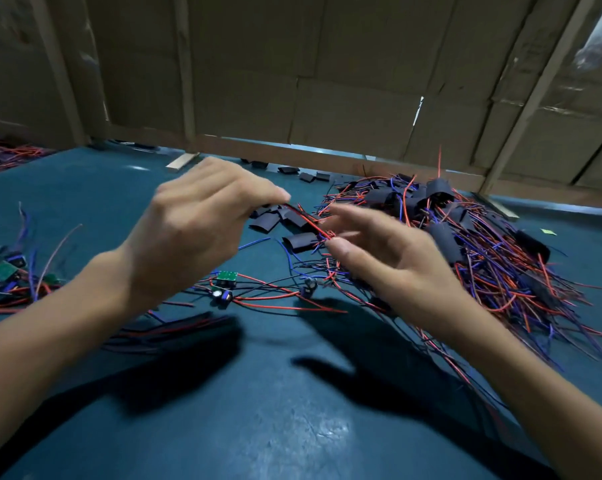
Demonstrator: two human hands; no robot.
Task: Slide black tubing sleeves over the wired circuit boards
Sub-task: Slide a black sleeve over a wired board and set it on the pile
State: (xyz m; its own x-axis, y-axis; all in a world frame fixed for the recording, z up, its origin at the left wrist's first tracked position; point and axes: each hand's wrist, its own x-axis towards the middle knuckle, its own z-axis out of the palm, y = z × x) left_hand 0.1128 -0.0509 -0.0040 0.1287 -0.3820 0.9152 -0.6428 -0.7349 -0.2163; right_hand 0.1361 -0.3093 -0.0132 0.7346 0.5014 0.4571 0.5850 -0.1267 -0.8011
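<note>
My left hand [192, 223] is raised over the blue table, fingers pinched on the upper end of a red wire [308, 221]. That wire slants down to my right hand [389, 251], whose thumb and fingers are apart around its lower end. Loose black tubing sleeves [301, 242] lie flat just beyond my fingers. A green wired circuit board [227, 278] with capacitors rests on the table below my hands, its red and black leads trailing right. A big heap of sleeved boards and red and blue wires [483, 244] fills the right side.
More bare circuit boards and wires [8, 271] lie at the left edge. Several black sleeves [287, 170] sit along the wooden rail [292, 152] at the back. Cardboard walls rise behind. The blue table surface [258, 427] stretches toward me.
</note>
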